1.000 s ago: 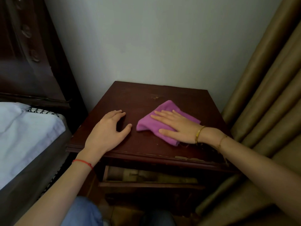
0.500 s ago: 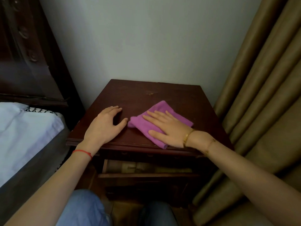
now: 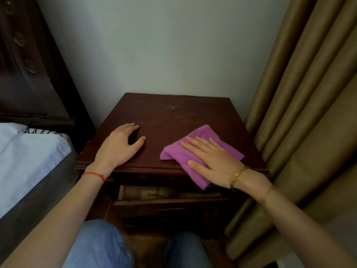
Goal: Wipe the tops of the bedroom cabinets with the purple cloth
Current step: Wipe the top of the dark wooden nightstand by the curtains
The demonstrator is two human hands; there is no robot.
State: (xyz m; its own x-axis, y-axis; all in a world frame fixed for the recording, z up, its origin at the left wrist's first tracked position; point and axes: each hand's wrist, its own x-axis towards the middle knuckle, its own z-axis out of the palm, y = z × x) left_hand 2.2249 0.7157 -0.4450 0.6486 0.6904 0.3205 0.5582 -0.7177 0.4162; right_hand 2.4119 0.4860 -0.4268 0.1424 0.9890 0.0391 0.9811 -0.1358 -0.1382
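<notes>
1. Bed [image 3: 29, 151], far left: pale sheet, beside the cabinet [image 3: 173, 117]; dark headboard [image 3: 25, 64] behind it.
2. Left hand [image 3: 117, 146]: lies on the near-left part of the cabinet top, fingers relaxed and spread, holding nothing; judged to be bracing only.
3. Cloth [image 3: 202, 151], purple: folded, flat on the near-right part of the top, its near corner hanging over the front edge. Long axis runs from far-left to near-right.
4. Right hand [image 3: 212, 161]: pressed flat on the cloth, fingers straight, pointing far-left along that axis; the grip is a flat press, not a pinch. This hand carries the cloth; the left hand is well apart from it.
5. Unwiped ground, as judged: the far half of the top, with a pale mark [image 3: 172, 108], lies ahead of the fingertips.
6. Curtain [image 3: 299, 113], right: folds touch the cabinet's side.
</notes>
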